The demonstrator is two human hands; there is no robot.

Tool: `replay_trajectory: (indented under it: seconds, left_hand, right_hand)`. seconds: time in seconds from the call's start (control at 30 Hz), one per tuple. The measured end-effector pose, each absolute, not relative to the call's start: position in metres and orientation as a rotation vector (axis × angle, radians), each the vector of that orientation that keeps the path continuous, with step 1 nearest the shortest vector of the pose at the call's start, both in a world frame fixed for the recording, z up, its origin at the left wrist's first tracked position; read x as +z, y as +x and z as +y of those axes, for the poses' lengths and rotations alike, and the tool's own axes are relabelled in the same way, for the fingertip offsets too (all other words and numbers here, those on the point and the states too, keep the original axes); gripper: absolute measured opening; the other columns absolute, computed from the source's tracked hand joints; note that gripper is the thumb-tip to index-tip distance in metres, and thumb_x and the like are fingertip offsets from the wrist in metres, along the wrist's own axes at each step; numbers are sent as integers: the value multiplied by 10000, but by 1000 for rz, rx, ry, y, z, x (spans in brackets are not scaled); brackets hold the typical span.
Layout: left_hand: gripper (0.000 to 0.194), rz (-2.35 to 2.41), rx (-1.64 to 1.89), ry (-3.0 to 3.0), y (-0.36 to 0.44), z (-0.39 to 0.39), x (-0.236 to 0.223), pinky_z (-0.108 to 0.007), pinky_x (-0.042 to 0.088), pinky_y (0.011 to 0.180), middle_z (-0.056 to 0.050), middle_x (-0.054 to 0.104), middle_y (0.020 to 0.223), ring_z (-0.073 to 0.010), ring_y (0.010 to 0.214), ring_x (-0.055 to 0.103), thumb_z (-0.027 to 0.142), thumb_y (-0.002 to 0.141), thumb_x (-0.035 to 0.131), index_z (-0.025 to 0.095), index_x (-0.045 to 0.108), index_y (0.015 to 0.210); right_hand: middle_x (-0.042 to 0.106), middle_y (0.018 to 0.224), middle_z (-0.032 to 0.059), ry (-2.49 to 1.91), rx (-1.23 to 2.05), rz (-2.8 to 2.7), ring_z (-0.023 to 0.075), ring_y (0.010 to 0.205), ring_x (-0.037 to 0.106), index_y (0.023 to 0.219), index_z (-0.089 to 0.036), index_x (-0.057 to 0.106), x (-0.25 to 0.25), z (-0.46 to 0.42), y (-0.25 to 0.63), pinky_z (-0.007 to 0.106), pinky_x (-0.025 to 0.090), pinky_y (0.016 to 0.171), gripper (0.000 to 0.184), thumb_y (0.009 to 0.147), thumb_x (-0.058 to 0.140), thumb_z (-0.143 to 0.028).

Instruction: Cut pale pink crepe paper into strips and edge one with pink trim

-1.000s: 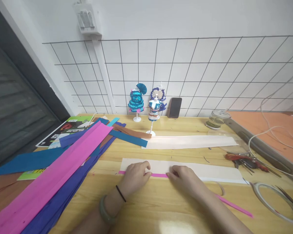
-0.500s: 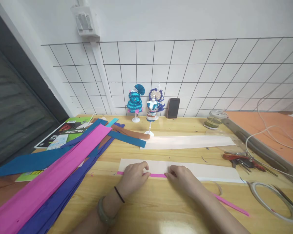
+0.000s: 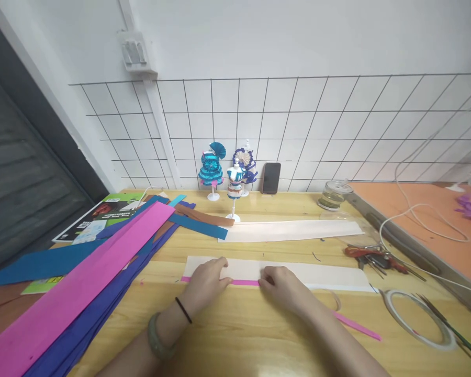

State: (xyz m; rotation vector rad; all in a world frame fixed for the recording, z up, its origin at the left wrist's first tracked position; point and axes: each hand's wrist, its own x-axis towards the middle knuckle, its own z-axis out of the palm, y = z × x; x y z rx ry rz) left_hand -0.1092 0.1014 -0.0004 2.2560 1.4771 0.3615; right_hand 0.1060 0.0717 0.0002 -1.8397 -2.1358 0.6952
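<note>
A long cream paper strip [image 3: 322, 274] lies across the wooden table in front of me, with a narrow pink strip [image 3: 245, 282] along its near edge. My left hand [image 3: 206, 285] rests curled on the left part of both strips, fingertips pressed on the pink strip. My right hand [image 3: 284, 288] is closed over the pink strip a little to the right. The pink strip's free end [image 3: 357, 325] trails out to the right behind my right forearm. On my left wrist are a green bangle and a black band.
Long pink [image 3: 82, 293], blue and purple paper sheets lie at the left over a magazine [image 3: 102, 212]. A second cream strip [image 3: 290, 229], two paper-dressed figurines [image 3: 223, 175], a phone [image 3: 271, 177], a glass jar [image 3: 332, 195], keys [image 3: 371, 255] and a tape ring [image 3: 418, 319] lie behind and to the right.
The view has tilted up and shifted a little, so everything sits slightly lower and further left. Both hands remain on the pink strip in the same grip.
</note>
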Motion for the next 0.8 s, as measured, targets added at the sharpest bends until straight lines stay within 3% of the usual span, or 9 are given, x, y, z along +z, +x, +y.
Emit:
replay_trajectory:
  seconds: [0.13, 0.23, 0.37, 0.57, 0.7, 0.8]
  left_hand:
    - [241, 1335, 505, 1744, -121, 117, -10, -208, 366, 446, 46, 518, 615, -100, 461, 520, 336, 728, 550, 171, 499, 896]
    - [350, 1153, 547, 1351, -134, 128, -15, -163, 290, 341, 56, 507, 573, -66, 357, 464, 427, 723, 576, 160, 459, 917]
    - [355, 1003, 619, 1096, -150, 134, -14, -134, 256, 327, 50, 527, 593, -43, 368, 449, 404, 697, 639, 171, 465, 902]
    - [270, 1014, 827, 910, -170, 140, -7, -148, 364, 430, 21, 546, 640, -52, 472, 509, 292, 689, 650, 162, 492, 864]
    - [238, 1182, 849, 1196, -147, 133, 0, -167, 348, 404, 50, 495, 533, -62, 418, 458, 321, 672, 636, 155, 486, 752]
    - [125, 1169, 664, 1618, -103, 117, 2, -197, 384, 480, 19, 552, 608, -92, 521, 510, 269, 702, 564, 148, 542, 724]
  right_hand:
    - [510, 565, -18, -1836, 688, -2125, 97, 549, 410, 568, -180, 502, -1, 72, 107, 202, 262, 515, 211, 750, 395, -174]
    - [518, 571, -11, -1853, 690, -2125, 99, 554, 416, 570, -177, 504, 0, 72, 106, 201, 260, 518, 201, 746, 408, -166]
    - [532, 576, -9, -1844, 671, -2137, 98, 553, 426, 568, -178, 501, 0, 73, 106, 201, 259, 528, 205, 750, 410, -157]
    - [533, 565, -11, -1838, 633, -2156, 101, 548, 421, 572, -183, 520, -5, 73, 108, 203, 249, 522, 213, 754, 413, -156]
    - [551, 570, -4, -1840, 629, -2154, 102, 548, 432, 577, -180, 532, -5, 73, 107, 205, 249, 523, 209, 749, 416, -156]
    - [566, 580, 5, -1842, 632, -2149, 103, 552, 446, 586, -177, 537, -5, 73, 106, 204, 251, 523, 207, 750, 412, -164]
